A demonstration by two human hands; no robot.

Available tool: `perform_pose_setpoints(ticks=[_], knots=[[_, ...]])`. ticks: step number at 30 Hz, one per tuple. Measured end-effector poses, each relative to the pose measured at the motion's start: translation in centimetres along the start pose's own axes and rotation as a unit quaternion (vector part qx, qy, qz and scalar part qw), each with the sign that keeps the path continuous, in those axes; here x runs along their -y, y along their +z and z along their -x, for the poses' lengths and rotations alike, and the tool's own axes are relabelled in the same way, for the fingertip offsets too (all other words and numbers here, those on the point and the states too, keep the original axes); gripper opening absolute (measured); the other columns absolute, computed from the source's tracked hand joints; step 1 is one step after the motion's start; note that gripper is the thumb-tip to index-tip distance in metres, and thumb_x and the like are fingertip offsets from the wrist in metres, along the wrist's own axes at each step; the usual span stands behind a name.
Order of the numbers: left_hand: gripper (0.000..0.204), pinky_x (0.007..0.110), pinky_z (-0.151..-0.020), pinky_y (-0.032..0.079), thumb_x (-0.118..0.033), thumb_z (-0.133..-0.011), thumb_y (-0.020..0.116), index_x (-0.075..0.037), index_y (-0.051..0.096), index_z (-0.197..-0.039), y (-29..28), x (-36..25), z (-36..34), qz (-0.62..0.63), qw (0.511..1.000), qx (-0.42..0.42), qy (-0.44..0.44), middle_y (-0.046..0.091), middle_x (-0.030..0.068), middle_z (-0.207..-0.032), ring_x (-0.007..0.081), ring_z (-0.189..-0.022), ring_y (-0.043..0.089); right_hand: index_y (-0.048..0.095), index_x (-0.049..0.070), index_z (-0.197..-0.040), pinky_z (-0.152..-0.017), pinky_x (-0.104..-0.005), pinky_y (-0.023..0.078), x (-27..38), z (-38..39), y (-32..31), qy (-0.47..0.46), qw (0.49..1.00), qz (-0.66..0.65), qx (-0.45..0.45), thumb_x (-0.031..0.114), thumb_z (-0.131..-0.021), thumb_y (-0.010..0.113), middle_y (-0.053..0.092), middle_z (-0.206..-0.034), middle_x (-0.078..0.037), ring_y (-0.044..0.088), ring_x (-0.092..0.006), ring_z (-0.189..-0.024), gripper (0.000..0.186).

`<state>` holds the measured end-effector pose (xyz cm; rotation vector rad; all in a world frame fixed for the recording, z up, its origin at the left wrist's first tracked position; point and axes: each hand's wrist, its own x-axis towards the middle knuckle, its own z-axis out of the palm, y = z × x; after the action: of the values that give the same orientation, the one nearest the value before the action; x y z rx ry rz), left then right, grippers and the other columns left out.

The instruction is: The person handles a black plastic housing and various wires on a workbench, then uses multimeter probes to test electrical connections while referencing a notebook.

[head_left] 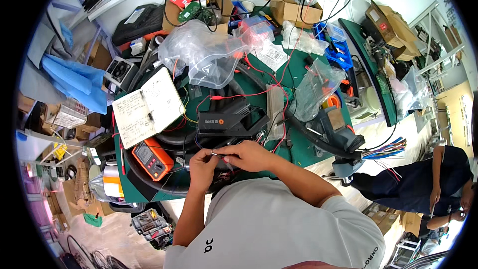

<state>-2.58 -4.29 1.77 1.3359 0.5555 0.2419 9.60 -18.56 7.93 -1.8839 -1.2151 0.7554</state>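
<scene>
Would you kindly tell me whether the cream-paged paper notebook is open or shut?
Open: the cream-paged paper notebook lies spread, two pages showing.

Pretty sure this is an electronics workshop, or some kind of cable repair bench. There's a green worktop (pixel 306 155) buried in stuff: an orange multimeter (pixel 156 159), an open handwritten notebook (pixel 132 119), and a fat black cable (pixel 318 142) with a fan of coloured wires (pixel 384 149) spilling out the end. Add blue parts bins (pixel 341 52), cardboard boxes (pixel 303 16) and a compartmented tool tray (pixel 152 226) on the floor, so definitely not a tidy office lol
</scene>
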Motion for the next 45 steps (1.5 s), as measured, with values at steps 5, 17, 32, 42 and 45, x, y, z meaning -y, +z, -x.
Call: perform_pose_setpoints(ticks=[5,17,32,42,45], knots=[[0.003,0.018,-0.059,0.039,0.002,-0.082,0.061,0.001,0.063,-0.084,0.1,-0.5,-0.4,-0.010,1.000,0.009,0.010,0.059,-0.0024,-0.074,0.0023,-0.066,0.049,0.060,0.024,-0.123,-0.062,-0.0407,0.046,-0.9,0.0,0.0,-0.005,1.000,-0.004,0.004,0.019,-0.088,0.057,0.063,-0.074,-0.014,0.059,-0.0329,-0.064,0.036],[0.006,0.019,-0.066,0.043,0.000,-0.083,0.064,0.002,0.064,-0.089,0.1,-0.2,-0.5,-0.025,1.000,0.007,-0.002,0.063,-0.0010,-0.078,0.0048,-0.070,0.053,0.058,0.013,-0.124,-0.067,-0.0374,0.049,-1.5,0.4,-0.1,0.006,0.995,-0.085,-0.042,0.017,-0.090,0.055,0.065,-0.078,-0.015,0.062,-0.0292,-0.068,0.034],[0.012,0.020,-0.062,0.039,-0.010,-0.082,0.069,0.000,0.065,-0.086,-0.7,-1.0,-0.4,-0.037,0.989,-0.136,-0.049,0.059,0.0000,-0.073,0.0064,-0.065,0.050,0.061,0.006,-0.107,-0.079,-0.0466,0.050,-17.7,-14.0,-17.4,0.132,0.933,0.255,-0.216,0.023,-0.085,0.056,0.066,-0.094,-0.019,0.063,-0.0364,-0.092,0.029],[0.009,0.019,-0.063,0.039,-0.007,-0.083,0.069,-0.001,0.063,-0.084,0.8,-0.8,0.2,0.004,0.971,-0.226,-0.074,0.059,-0.0004,-0.073,0.0053,-0.066,0.050,0.064,0.006,-0.112,-0.093,-0.0403,0.044,-25.9,-25.4,-19.3,0.212,0.954,0.152,-0.146,0.059,-0.084,0.039,0.061,-0.115,-0.021,0.057,-0.0363,-0.109,0.064],[0.008,0.019,-0.062,0.039,-0.006,-0.084,0.068,-0.001,0.063,-0.085,1.4,-0.8,0.3,0.011,0.966,-0.243,-0.088,0.060,-0.0001,-0.073,0.0052,-0.066,0.050,0.064,0.009,-0.113,-0.093,-0.0369,0.043,-24.2,-24.9,-20.3,0.215,0.967,0.094,-0.095,0.066,-0.084,0.033,0.062,-0.115,-0.019,0.056,-0.0350,-0.110,0.072]])
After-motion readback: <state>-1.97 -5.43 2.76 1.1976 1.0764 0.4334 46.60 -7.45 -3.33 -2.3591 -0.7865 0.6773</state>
